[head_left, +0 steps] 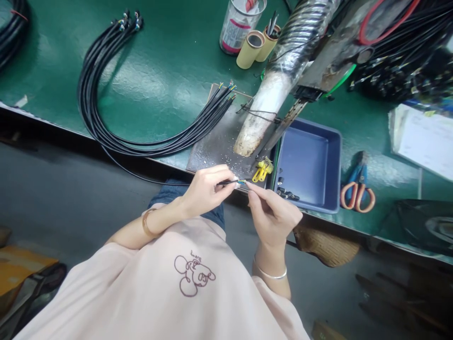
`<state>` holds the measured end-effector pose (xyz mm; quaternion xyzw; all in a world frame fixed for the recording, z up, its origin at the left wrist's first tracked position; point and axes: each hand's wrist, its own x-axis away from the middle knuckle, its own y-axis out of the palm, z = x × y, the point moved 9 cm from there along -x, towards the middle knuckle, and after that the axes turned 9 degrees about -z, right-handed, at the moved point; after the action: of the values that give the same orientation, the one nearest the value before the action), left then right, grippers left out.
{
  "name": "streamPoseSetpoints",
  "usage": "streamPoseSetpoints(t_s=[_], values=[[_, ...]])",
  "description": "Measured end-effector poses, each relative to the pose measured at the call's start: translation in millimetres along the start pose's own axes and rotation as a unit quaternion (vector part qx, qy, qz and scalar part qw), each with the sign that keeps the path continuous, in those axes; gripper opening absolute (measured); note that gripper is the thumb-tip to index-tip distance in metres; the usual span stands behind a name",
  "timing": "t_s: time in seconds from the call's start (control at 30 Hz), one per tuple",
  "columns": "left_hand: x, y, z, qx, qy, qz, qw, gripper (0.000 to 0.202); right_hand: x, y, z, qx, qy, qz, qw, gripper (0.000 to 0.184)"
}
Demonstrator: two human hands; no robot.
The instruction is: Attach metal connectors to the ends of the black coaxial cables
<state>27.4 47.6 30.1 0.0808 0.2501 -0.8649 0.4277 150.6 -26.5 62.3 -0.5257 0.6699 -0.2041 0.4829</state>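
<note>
My left hand (208, 188) pinches the end of a thin black cable (141, 177) that trails left over the bench edge. Its stripped coloured wire tips (241, 182) stick out between my two hands. My right hand (272, 212) pinches those tips from the right with thumb and forefinger. Both hands hover just in front of a grey metal plate (215, 141) at the bench edge. A bundle of several black cables (106, 127) loops across the green bench top (170, 71), with its stripped ends (228, 89) resting over the plate.
A wrapped machine arm (276, 89) slants down over the plate. A blue tray (309, 163) holds small metal parts, with a yellow clip (261, 171) beside it. Orange-handled scissors (357, 189), cardboard tubes (253, 47), a can (239, 23) and more cable piles (403, 56) sit around.
</note>
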Motion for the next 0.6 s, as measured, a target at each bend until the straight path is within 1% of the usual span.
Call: streamPoseSetpoints(t_s=[0.13,0.2,0.3,0.43,0.47,0.53,0.6], values=[[1.2,-1.3,-0.1,-0.001,0.002,0.012,1.000,0.015,1.6,2.1,-3.8,0.006,-0.030,-0.015,0.999,0.014],[1.0,-1.5,-1.4,0.011,-0.008,0.008,1.000,0.014,3.7,-0.1,-1.1,0.002,-0.017,-0.001,1.000,0.016],[0.5,0.1,-1.6,0.019,-0.017,-0.009,1.000,0.014,7.5,-4.9,6.2,-0.016,0.023,0.028,0.999,0.018],[1.0,-1.4,-1.7,0.013,-0.018,0.000,1.000,0.014,5.6,3.0,5.4,-0.013,0.022,-0.013,1.000,0.018],[1.1,-0.7,-1.6,0.011,-0.017,-0.003,1.000,0.014,4.5,3.4,5.1,-0.014,0.020,-0.016,1.000,0.019],[1.4,2.4,-0.3,0.009,-0.010,-0.019,1.000,0.015,2.3,3.6,6.3,-0.026,0.022,-0.017,0.999,0.019],[1.8,5.8,2.0,0.004,0.000,-0.038,0.999,0.016,0.8,7.2,10.9,-0.058,0.039,-0.040,0.997,0.018]])
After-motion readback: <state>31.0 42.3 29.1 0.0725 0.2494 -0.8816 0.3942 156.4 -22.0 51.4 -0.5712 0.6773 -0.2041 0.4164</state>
